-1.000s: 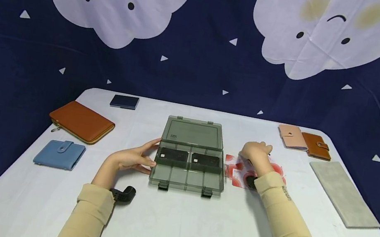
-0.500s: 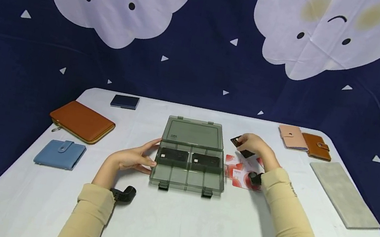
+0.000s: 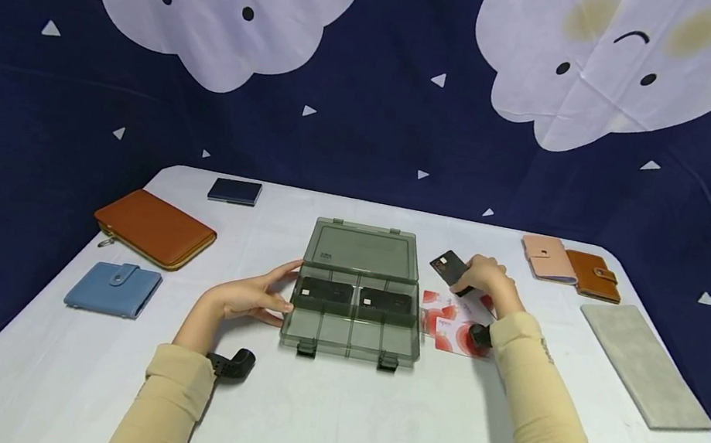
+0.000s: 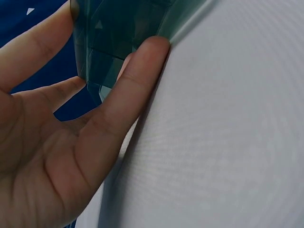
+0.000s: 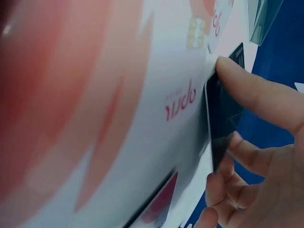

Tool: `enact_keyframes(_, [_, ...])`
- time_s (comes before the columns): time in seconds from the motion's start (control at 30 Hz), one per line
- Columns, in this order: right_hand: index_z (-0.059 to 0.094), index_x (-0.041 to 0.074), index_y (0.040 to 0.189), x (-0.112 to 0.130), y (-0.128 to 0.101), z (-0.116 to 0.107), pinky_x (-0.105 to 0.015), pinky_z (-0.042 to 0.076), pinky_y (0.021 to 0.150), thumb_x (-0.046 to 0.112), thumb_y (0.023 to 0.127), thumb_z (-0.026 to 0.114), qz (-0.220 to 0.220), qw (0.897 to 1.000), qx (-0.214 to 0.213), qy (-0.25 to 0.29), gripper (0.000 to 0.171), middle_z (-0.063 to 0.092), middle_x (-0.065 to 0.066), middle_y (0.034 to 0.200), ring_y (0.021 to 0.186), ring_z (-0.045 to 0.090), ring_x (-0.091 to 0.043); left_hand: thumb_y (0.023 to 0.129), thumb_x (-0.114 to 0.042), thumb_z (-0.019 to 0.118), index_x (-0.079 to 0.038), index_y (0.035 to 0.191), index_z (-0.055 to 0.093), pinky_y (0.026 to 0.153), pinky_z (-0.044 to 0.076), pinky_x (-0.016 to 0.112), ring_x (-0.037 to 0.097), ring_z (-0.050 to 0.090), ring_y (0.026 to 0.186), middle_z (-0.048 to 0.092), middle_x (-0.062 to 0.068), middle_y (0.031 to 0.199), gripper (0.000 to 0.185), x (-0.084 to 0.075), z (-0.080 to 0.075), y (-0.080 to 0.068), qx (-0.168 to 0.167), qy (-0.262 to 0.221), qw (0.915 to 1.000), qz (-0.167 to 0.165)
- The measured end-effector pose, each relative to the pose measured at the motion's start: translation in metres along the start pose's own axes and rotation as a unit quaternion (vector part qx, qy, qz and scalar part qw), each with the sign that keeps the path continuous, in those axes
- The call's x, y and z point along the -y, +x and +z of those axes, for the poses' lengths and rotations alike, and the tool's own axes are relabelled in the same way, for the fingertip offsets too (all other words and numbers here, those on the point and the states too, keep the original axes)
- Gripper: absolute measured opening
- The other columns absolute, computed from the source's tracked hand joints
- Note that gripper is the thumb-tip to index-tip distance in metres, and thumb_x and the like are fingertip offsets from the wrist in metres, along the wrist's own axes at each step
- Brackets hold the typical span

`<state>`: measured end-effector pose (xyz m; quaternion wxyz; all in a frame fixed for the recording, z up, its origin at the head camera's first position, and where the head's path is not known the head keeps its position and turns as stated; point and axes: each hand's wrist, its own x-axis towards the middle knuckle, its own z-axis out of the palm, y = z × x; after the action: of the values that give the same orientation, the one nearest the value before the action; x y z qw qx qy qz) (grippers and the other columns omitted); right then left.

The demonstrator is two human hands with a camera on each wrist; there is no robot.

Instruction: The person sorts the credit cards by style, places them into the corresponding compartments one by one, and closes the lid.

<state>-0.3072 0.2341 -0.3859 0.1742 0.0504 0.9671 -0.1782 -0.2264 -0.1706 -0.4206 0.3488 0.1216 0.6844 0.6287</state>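
Note:
My right hand [image 3: 490, 279] pinches a black chip card [image 3: 448, 265] just right of the box; in the right wrist view the thumb lies on one face of the card [image 5: 219, 118] and fingertips on the other. Beneath that hand lie several red and white chip cards [image 3: 448, 314], overlapping. A translucent green divided plastic box [image 3: 347, 349] stands with its lid [image 3: 363, 249] laid back. Two of its compartments hold black cards [image 3: 326, 290]. My left hand [image 3: 247, 298] rests against the box's left side, thumb and fingertips touching the wall, fingers mostly straight.
On the left lie a brown zip wallet [image 3: 154, 228], a blue snap wallet [image 3: 113, 288] and a dark flat case [image 3: 235, 191]. On the right are a pink card holder [image 3: 548, 258], a brown snap wallet [image 3: 592, 275] and a long grey wallet [image 3: 646, 367].
My right hand has picked up a black card from behind the red and white cards and tilted it up. The left hand and the box have stayed in place.

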Motion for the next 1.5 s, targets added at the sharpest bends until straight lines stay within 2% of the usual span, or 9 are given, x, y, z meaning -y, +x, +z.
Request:
enact_keyframes(0.27, [0.053, -0.002, 0.112, -0.005, 0.010, 0.003, -0.056, 0.034, 0.087, 0.012, 0.080, 0.065, -0.063, 0.993, -0.056, 0.084, 0.037, 0.055, -0.025, 0.113, 0.098, 0.050, -0.037, 0.088, 0.000, 0.058, -0.023, 0.150, -0.003, 0.087, 0.051, 0.046, 0.015, 0.056, 0.088, -0.008, 0.014, 0.153, 0.090, 0.001, -0.001, 0.000, 0.006, 0.000, 1.0000, 0.007])
enact_keyframes(0.43, [0.059, 0.000, 0.104, -0.025, 0.038, 0.009, -0.044, 0.045, 0.079, 0.014, 0.082, 0.066, -0.151, 0.968, -0.068, 0.190, 0.027, 0.058, -0.019, 0.099, 0.090, 0.052, -0.030, 0.087, 0.001, 0.057, -0.024, 0.150, -0.002, 0.087, 0.051, 0.045, 0.015, 0.056, 0.087, -0.006, 0.013, 0.153, 0.089, 0.002, 0.000, 0.000, 0.003, -0.002, 1.0000, 0.006])
enact_keyframes(0.57, [0.051, -0.009, 0.114, 0.010, -0.009, -0.004, -0.051, 0.039, 0.091, 0.008, 0.091, 0.052, -0.155, 0.956, -0.058, 0.242, 0.029, 0.056, -0.023, 0.105, 0.097, 0.051, -0.032, 0.088, 0.002, 0.056, -0.023, 0.150, -0.002, 0.087, 0.051, 0.045, 0.015, 0.056, 0.086, -0.006, 0.013, 0.153, 0.089, 0.001, 0.001, 0.000, 0.004, -0.004, 1.0000, 0.008])
enact_keyframes(0.63, [0.049, -0.011, 0.115, 0.024, -0.026, -0.006, -0.052, 0.035, 0.097, 0.006, 0.093, 0.046, -0.177, 0.942, -0.044, 0.281, 0.027, 0.059, -0.019, 0.099, 0.094, 0.052, -0.028, 0.087, 0.002, 0.056, -0.023, 0.150, -0.002, 0.087, 0.051, 0.045, 0.015, 0.056, 0.086, -0.006, 0.013, 0.153, 0.089, 0.001, 0.001, -0.001, 0.003, -0.005, 0.9999, 0.009])
enact_keyframes(0.77, [0.050, -0.013, 0.113, 0.038, -0.038, 0.001, -0.055, 0.028, 0.103, 0.005, 0.095, 0.042, -0.221, 0.922, -0.004, 0.319, 0.026, 0.060, -0.016, 0.096, 0.099, 0.050, -0.026, 0.087, 0.001, 0.057, -0.024, 0.150, -0.002, 0.087, 0.051, 0.045, 0.015, 0.056, 0.086, -0.006, 0.013, 0.153, 0.089, 0.001, 0.000, 0.000, 0.004, -0.004, 1.0000, 0.008])
enact_keyframes(0.97, [0.053, -0.010, 0.115, 0.054, -0.051, 0.016, -0.052, 0.036, 0.099, 0.005, 0.094, 0.044, -0.255, 0.927, 0.015, 0.273, 0.027, 0.053, -0.026, 0.118, 0.113, 0.046, -0.037, 0.088, 0.001, 0.057, -0.025, 0.150, -0.002, 0.087, 0.051, 0.045, 0.015, 0.055, 0.087, -0.006, 0.012, 0.153, 0.089, 0.001, 0.000, 0.001, 0.003, -0.002, 1.0000, 0.006])
enact_keyframes(1.17, [0.065, 0.000, 0.104, 0.062, -0.062, 0.030, -0.047, 0.044, 0.086, 0.006, 0.090, 0.055, -0.272, 0.951, -0.031, 0.144, 0.019, 0.065, -0.015, 0.100, 0.094, 0.058, -0.029, 0.087, 0.001, 0.057, -0.024, 0.150, -0.002, 0.087, 0.051, 0.045, 0.015, 0.055, 0.087, -0.006, 0.012, 0.153, 0.089, 0.001, 0.000, 0.001, 0.001, -0.002, 1.0000, 0.005])
enact_keyframes(1.33, [0.067, 0.008, 0.094, 0.065, -0.064, 0.041, -0.055, 0.029, 0.085, 0.006, 0.086, 0.061, -0.291, 0.951, -0.063, 0.077, 0.010, 0.068, -0.004, 0.084, 0.084, 0.061, -0.023, 0.088, 0.002, 0.057, -0.024, 0.150, -0.002, 0.087, 0.051, 0.045, 0.015, 0.056, 0.087, -0.006, 0.012, 0.153, 0.089, 0.000, 0.000, 0.001, 0.003, -0.002, 1.0000, 0.006])
enact_keyframes(1.5, [0.069, 0.009, 0.092, 0.068, -0.067, 0.046, -0.050, 0.032, 0.080, 0.006, 0.084, 0.064, -0.294, 0.951, -0.088, 0.030, 0.010, 0.069, -0.004, 0.088, 0.083, 0.062, -0.022, 0.088, 0.002, 0.057, -0.024, 0.150, -0.002, 0.086, 0.051, 0.044, 0.015, 0.056, 0.087, -0.006, 0.012, 0.153, 0.089, 0.001, 0.000, 0.001, 0.003, -0.002, 1.0000, 0.006])
